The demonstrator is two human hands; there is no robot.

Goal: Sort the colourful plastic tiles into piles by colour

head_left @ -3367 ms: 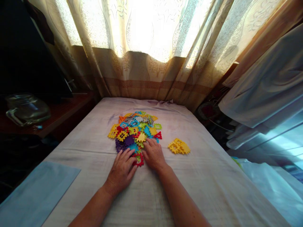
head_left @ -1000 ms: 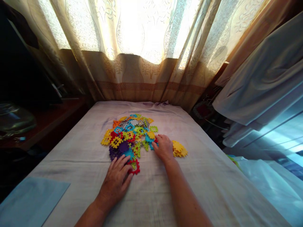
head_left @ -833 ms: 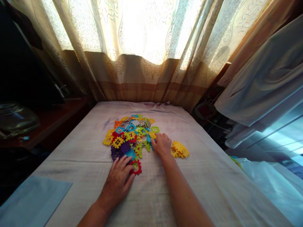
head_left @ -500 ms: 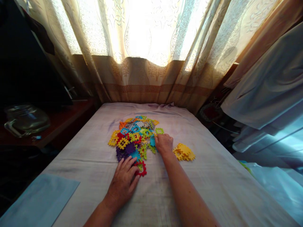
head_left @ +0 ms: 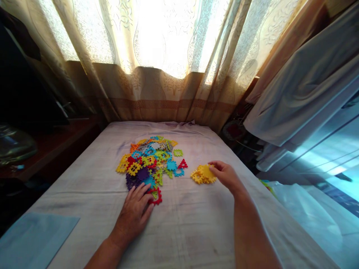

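My left hand (head_left: 136,205) lies with its fingers spread at the near edge of a mixed heap of plastic interlocking pieces (head_left: 143,173). Its fingertips rest by a blue piece (head_left: 148,182), and the thumb side is against a red frame piece (head_left: 159,195). To the right, my right hand (head_left: 226,175) pinches the edge of a yellow interlocking piece (head_left: 206,171) on top of a small yellow pile (head_left: 198,177). Between the heap and that pile lie a red triangle piece (head_left: 183,164) and a blue frame piece (head_left: 179,172).
A pale sheet (head_left: 179,231) covers the table. Light-blue fabric or paper (head_left: 42,235) lies at the near left. Curtains (head_left: 157,87) hang behind, a glass jug (head_left: 17,145) stands on a dark shelf at left, and white cloth (head_left: 283,112) hangs at right.
My right hand has gone from the heap's right side to the yellow pile, carrying a yellow piece. The red triangle and blue frame are uncovered. My left hand stays by the heap; the view has turned right.
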